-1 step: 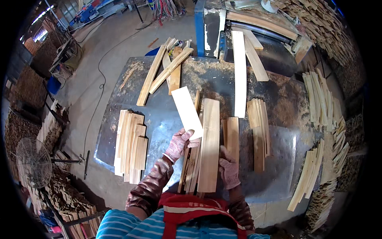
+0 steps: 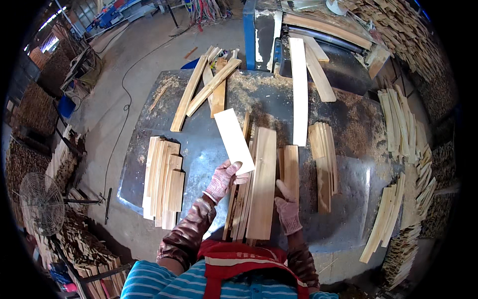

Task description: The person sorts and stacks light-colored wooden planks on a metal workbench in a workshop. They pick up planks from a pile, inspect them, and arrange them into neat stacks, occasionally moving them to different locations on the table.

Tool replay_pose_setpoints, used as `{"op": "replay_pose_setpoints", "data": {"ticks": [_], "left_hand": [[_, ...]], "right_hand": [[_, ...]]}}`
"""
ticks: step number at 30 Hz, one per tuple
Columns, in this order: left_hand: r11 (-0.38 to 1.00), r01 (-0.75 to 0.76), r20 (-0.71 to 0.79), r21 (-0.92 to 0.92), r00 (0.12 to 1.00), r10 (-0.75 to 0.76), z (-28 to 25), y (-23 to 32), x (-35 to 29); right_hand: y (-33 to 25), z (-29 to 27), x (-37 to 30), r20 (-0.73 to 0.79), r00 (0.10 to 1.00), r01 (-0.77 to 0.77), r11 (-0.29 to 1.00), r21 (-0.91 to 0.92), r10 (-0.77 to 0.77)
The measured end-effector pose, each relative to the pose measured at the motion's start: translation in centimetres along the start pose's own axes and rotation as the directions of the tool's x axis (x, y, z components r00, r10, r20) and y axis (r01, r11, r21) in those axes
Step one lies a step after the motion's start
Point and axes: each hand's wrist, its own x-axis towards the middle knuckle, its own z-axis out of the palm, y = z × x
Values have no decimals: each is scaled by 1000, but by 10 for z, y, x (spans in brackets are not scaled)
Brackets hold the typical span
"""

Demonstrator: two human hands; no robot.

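A dark, scuffed bench [image 2: 199, 149] carries a stepped stack of boards [image 2: 162, 184] at left, a central group of planks [image 2: 261, 184], a narrow stack [image 2: 322, 164] at right, crossed slats [image 2: 214, 88] toward the far left, and sawdust [image 2: 259, 87] along its far side.

white boards [image 2: 234, 141] [image 2: 298, 92]: 2 | grips [image 2: 225, 180] [image 2: 287, 212]: 2 | table [image 2: 204, 149]: 1 | machine [image 2: 266, 37]: 1 | fan [image 2: 43, 204]: 1

The thumb of the left hand [image 2: 225, 182] covers part of the bright board [image 2: 234, 139], whose glare hides any grain. Whether the right hand [image 2: 288, 213] touches the wide plank [image 2: 262, 184] is unclear. The upper edge cuts off the machine [image 2: 265, 37].
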Motion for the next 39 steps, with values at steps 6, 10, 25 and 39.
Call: {"op": "replay_pose_setpoints", "data": {"ticks": [6,10,25,39], "left_hand": [[984,70,-136,-166,986,-93,2,-46,-5],[989,81,-96,-125,991,-94,-16,-65,-16],[976,70,-253,207,967,-15,-8,-42,-59],[653,371,-656,660,709,259,-299,-91,-108]], "right_hand": [[72,16,21,-121,973,169,962,-215,-198],[71,36,18,-270,963,40,990,132,-3],[34,70,15,113,991,53,580,-813,67],[43,-102,9,-290,954,-297,360,-885,73]]}}
